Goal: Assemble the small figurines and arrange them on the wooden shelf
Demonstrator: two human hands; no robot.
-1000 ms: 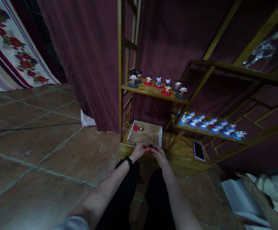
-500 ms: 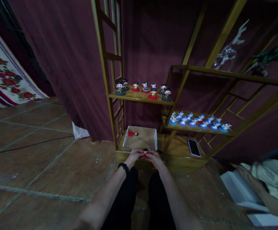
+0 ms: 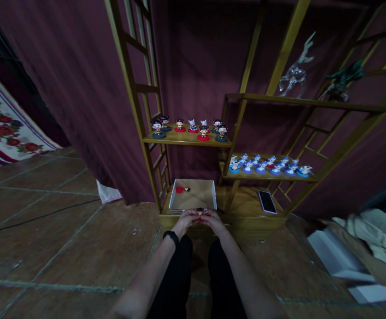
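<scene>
Both my left hand [image 3: 186,220] and my right hand [image 3: 212,219] are closed on one small black-haired figurine [image 3: 200,212] with a red base, held upright between them. They hold it at the front edge of an open cardboard box [image 3: 201,192]. Inside the box, at its left, a loose figurine [image 3: 187,189] lies on its side by a red disc [image 3: 179,190]. My fingers hide part of the held figurine's lower body. A dark band circles my left wrist.
Several figurines [image 3: 203,133] stand on the upper left shelf [image 3: 186,139], and several blue ones [image 3: 261,166] fill the lower right shelf. A phone [image 3: 267,202] lies right of the box. Higher up stand a clear deer ornament [image 3: 294,77] and a green ornament [image 3: 344,79].
The view has shifted a little, so the shelves sit further left and slightly lower in frame. Both hands keep hold of the figurine, which now shows its face more plainly.
</scene>
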